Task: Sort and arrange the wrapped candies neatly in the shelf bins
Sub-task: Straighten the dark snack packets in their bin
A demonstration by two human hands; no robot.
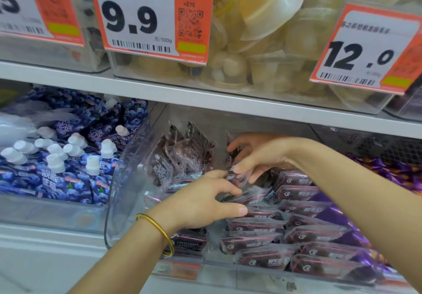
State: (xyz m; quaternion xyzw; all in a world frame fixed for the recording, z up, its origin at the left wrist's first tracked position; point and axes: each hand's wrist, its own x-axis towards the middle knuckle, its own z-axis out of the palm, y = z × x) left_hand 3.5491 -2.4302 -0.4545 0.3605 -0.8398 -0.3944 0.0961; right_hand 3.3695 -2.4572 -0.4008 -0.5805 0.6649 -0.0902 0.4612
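"Starting at the fingers [242, 168] of the right hand [262, 154], what is held?"

"One wrapped candy [235, 176] is pinched between thumb and fingers, mid-bin, just above the pile. The left hand [201, 204] is laid beside it, its fingers [231, 190] curled down onto the loose wrappers and the thumb stretched out. Whether anything is actually gripped there cannot be told."

"How is such a piece expected to handle?"

"It is judged light, with a dark, firmer middle sealed in clear film. The film looks glossy and slippery, so the crimped end is poorly suited. Hold is better taken across the filled middle, by the long edges."

"And which way is it pointed?"

"Its own axis is largely hidden by the fingers and cannot be told. The tidy rows [296, 227] at the front right are laid flat and overlapped, long axis running left to right, printed face up. A cluster of standing packets [180, 154] is propped on end at the back left."

"So a turn would be needed?"

"Probably: laid flat, lengthways across, to match. Everything is held in the clear bin [127, 179] on the lower shelf [45, 241], between blue spouted pouches [64, 179] on the left and purple twist-wrapped sweets [386, 168] on the right."
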